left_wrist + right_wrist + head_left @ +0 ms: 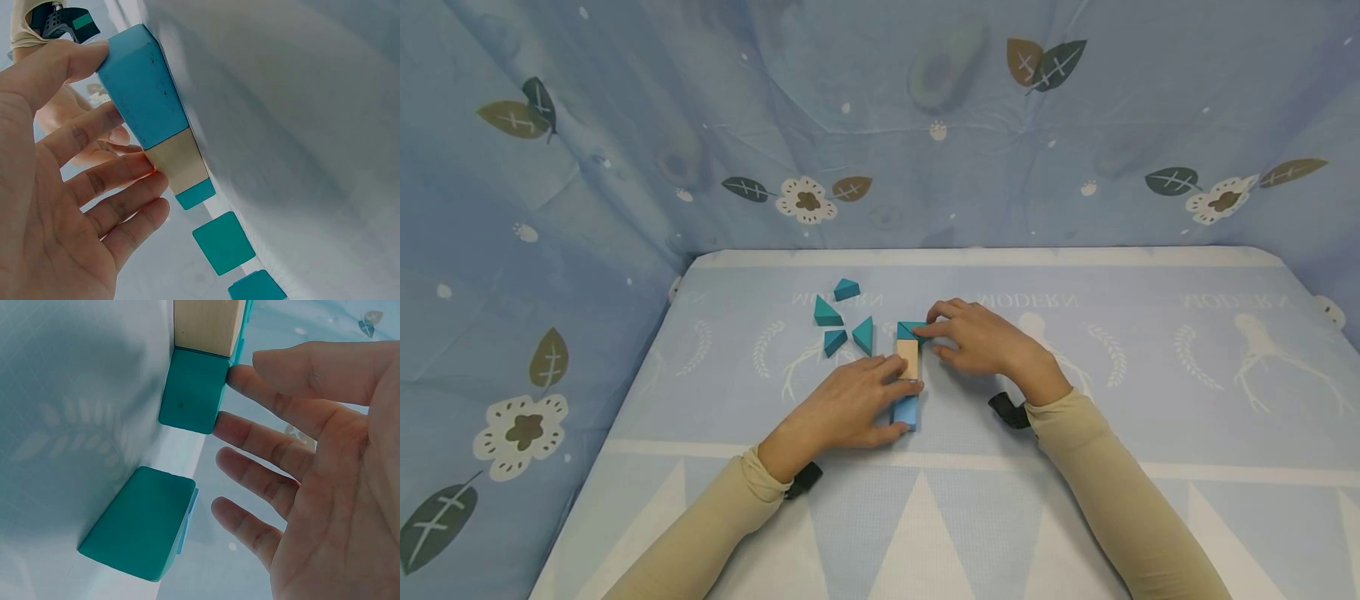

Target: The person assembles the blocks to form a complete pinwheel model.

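A row of blocks runs away from the person, with a blue block point(906, 412) nearest, a plain wooden block point(907, 354) beyond it and teal triangular blocks point(907, 331) at the far end. My left hand point(850, 402) lies along the row's left side. In the left wrist view its thumb touches the near end of the blue block point(144, 87), while the other fingers extend along the blue and wooden blocks. From the right, my right hand point(981, 340) touches the far teal pieces with its fingertips. Its thumb stands apart from the teal block point(195, 390) in the right wrist view.
Several loose teal triangular blocks, one a standing piece point(863, 336) and one farthest back point(846, 289), lie left of the row. A patterned cloth point(1150, 425) covers the table. Behind it hangs a blue printed curtain point(880, 100).
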A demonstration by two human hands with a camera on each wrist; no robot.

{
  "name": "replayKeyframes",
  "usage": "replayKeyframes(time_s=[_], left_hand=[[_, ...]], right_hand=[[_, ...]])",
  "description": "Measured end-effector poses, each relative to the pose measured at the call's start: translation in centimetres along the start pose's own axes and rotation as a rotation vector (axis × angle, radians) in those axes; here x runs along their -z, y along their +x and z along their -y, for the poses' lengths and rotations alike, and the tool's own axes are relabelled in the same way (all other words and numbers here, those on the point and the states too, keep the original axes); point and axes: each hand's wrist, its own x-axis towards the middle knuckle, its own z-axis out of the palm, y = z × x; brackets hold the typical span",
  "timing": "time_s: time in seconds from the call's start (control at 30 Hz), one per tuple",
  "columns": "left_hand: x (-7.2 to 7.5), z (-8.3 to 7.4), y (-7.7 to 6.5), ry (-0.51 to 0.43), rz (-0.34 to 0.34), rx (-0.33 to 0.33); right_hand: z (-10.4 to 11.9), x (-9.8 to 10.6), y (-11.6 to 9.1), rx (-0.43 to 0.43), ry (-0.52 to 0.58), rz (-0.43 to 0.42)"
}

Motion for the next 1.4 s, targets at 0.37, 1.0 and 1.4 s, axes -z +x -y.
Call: replayKeyframes(time_s=[0.37,1.0,1.4], left_hand=[[0.02,-0.04,-0.07,-0.001,-0.005,-0.004],[0.03,0.12,-0.08,-0.012,-0.009,-0.019],[0.04,0.16,0.03,-0.017,-0.008,-0.018]], right_hand=[[0.24,0.14,-0.08,-0.002,-0.009,0.004],[0.28,0.04,-0.02,0.012,-0.001,-0.009],[0.35,0.18,-0.04,0.020,-0.006,-0.008]])
